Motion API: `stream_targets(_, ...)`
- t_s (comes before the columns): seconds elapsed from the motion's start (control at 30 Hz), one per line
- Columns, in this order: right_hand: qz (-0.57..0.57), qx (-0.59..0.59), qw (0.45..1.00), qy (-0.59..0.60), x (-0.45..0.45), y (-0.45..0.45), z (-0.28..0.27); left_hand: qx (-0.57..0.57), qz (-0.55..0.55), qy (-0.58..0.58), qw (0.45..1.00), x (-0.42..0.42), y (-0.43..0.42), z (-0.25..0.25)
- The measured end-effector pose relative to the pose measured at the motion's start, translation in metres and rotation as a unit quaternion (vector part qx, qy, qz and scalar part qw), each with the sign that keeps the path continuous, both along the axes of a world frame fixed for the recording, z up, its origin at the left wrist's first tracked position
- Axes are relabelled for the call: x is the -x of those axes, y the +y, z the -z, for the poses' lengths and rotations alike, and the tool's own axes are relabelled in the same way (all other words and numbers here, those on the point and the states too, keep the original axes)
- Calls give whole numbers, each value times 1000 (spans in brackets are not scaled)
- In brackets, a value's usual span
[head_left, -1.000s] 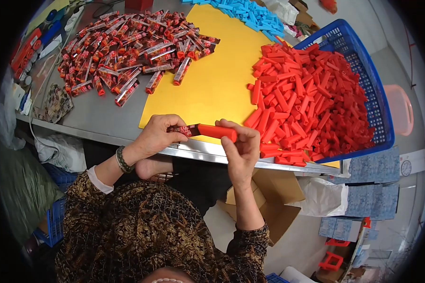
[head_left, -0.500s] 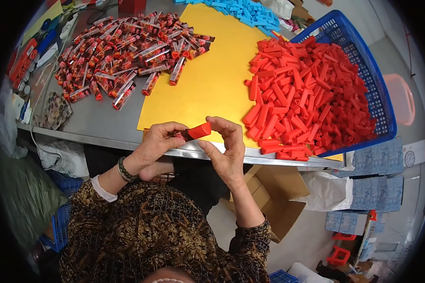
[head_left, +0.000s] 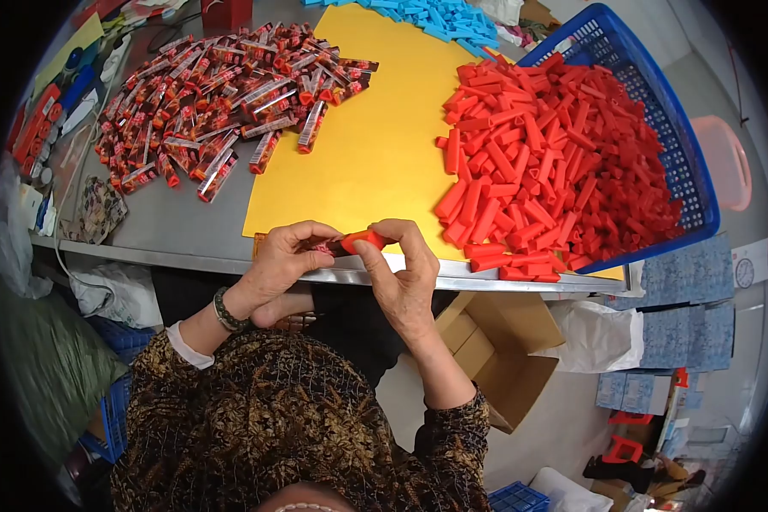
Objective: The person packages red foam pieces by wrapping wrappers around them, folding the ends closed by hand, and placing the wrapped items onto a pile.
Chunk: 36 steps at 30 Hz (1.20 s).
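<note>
Just over the table's front edge, my left hand pinches a dark printed wrapper sleeve, mostly hidden by the fingers. A red plastic tube sticks out of the sleeve's right end. My right hand has its thumb and forefinger closed on that tube. How deep the tube sits in the sleeve is hidden. To the right lies a large heap of loose red tubes. At the upper left is a pile of red tubes in dark printed wrappers.
A yellow sheet covers the middle of the metal table. The blue basket lies tipped behind the red heap. Light-blue pieces are heaped at the back. Below the table edge stands an open cardboard box.
My right thumb and forefinger have closed on the red tube, where they were apart around its end before. Less of the tube shows now. The view has shifted slightly.
</note>
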State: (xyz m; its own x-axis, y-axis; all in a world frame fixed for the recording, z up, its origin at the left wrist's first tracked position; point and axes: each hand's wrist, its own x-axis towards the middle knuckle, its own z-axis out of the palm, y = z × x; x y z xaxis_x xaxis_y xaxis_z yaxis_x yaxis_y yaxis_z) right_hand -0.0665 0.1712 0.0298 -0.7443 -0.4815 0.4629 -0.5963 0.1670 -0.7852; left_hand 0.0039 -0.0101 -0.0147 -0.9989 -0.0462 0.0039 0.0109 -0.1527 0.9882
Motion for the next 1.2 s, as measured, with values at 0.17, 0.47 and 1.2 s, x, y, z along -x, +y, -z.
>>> stream_targets(0.17,-56,111,986,-114,0,1,-2,-81,32,-13,996,-2,0,3)
stream_targets(0.47,-37,16,999,35,-7,-2,2,-116,29,-6,993,-8,8,-18)
stream_targets(1.2,2,55,997,45,-12,-10,22,-136,4,-27,990,-9,15,-18)
